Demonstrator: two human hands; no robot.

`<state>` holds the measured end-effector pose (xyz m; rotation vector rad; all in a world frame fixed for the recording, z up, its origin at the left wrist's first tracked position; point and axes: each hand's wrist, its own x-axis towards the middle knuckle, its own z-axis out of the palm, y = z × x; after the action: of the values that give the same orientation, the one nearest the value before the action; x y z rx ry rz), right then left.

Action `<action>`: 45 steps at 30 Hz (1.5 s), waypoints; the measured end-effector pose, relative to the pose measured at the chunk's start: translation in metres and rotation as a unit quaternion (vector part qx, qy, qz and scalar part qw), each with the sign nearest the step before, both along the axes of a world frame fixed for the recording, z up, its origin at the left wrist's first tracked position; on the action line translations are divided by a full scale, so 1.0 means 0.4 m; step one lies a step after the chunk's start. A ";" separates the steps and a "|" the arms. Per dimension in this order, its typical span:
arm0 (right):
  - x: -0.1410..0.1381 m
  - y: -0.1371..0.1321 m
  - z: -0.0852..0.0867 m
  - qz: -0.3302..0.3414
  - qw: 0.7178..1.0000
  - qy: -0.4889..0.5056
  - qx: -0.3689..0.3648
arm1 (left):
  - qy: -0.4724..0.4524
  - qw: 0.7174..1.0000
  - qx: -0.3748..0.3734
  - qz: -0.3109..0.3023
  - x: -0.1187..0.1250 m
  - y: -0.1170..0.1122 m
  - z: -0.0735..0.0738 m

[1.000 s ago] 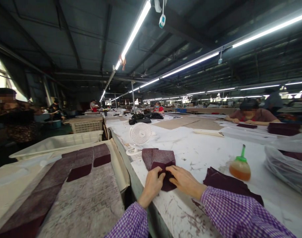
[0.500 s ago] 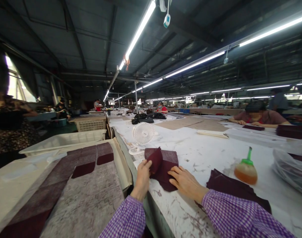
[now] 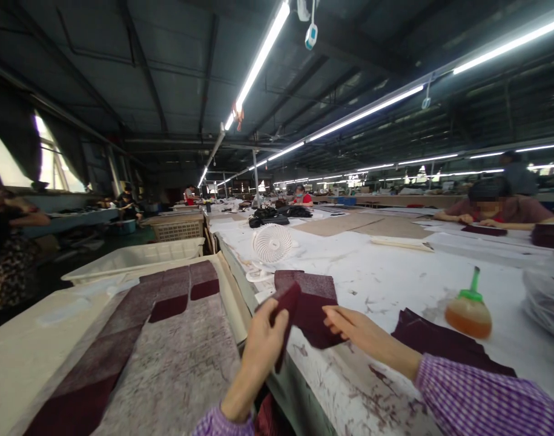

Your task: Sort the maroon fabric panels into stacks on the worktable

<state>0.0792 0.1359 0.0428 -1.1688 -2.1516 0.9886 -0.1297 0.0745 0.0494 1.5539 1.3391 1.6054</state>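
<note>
A maroon fabric piece [image 3: 289, 307] is gripped between the thumb and fingers of my left hand [image 3: 264, 339], lifted at the table's left edge. Beside it, more maroon fabric pieces [image 3: 313, 318] lie flat on the white table, one showing a paler, greyish side. My right hand [image 3: 361, 332] is over their right edge, fingers curled and pressed together. Whatever its fingertips pinch, if anything, is hidden. To the right of that hand lies a dark maroon fabric stack [image 3: 444, 342].
A small white fan [image 3: 272, 243] stands beyond the fabric. At right are a green-capped bottle [image 3: 468, 312] of amber liquid and a clear plastic bag [image 3: 547, 303]. Left of the table, fabric panels [image 3: 168, 309] cover a surface before a cream bin [image 3: 135, 260]. A co-worker [image 3: 497, 203] sits across.
My left hand has come nearer and lifted the fabric piece off the pile, now turned on edge. My right hand's fingers, earlier spread flat on the fabric, have curled together at its edge.
</note>
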 end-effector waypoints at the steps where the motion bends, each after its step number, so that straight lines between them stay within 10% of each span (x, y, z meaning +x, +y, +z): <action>1: 0.010 -0.025 0.008 -0.008 0.994 0.042 -0.098 | 0.042 0.999 -0.009 -0.023 0.036 -0.023 -0.016; 5: 0.075 -0.126 0.008 -0.033 0.960 0.075 -0.267 | 0.135 0.982 -0.056 -0.117 0.166 -0.114 -0.078; 11: 0.213 -0.205 -0.009 -0.076 0.993 -0.042 -0.084 | 0.146 0.942 -0.087 -0.289 0.236 -0.196 -0.072; 18: 0.281 -0.282 0.034 -0.039 0.990 -0.062 -0.119 | 0.261 0.939 -0.008 -0.224 0.302 -0.111 -0.053; 25: 0.368 -0.295 0.035 -0.084 0.973 -0.205 0.058 | 0.362 0.898 -0.015 -0.250 0.400 -0.087 -0.095; 45: 0.385 -0.265 -0.009 -0.013 0.950 -0.235 0.206 | 0.397 0.880 0.030 -0.260 0.398 -0.092 -0.089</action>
<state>0.2333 0.0297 0.0394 -1.3030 -2.5300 0.2242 0.0294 0.0376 0.0137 2.4927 1.0614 0.6815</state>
